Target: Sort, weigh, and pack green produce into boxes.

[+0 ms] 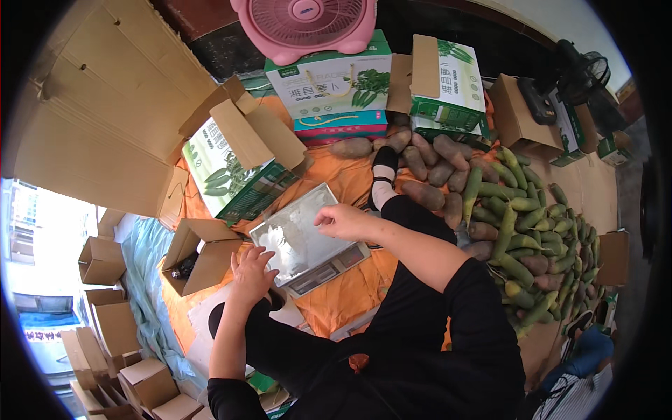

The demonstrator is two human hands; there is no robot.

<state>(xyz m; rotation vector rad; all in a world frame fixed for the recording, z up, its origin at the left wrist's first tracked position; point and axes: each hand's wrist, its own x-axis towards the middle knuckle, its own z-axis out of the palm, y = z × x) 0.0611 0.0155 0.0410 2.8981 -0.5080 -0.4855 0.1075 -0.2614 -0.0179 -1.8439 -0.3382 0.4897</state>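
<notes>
A flat weighing scale (304, 238) with a shiny metal top lies on an orange sheet in front of me. Whitish patches show on its plate; I cannot tell whether they are glare or film. Over the plate's right part is my right hand (344, 222), fingers curled together; whatever they might hold is hidden. My left hand (252, 276) is at the scale's near left corner, fingers spread and holding nothing. Beyond the scale stands an open white-and-green carton (234, 175), its brown flaps raised. To the right lies a large heap of green radishes (514, 231).
Brownish, soil-coloured roots (423, 196) lie by my foot. A pink fan (306, 17) rests on a printed box (332, 84). Right of it is another open carton (448, 84). A small brown box (199, 255) holds something dark. A person's blue-clothed limb (591, 350) shows at lower right.
</notes>
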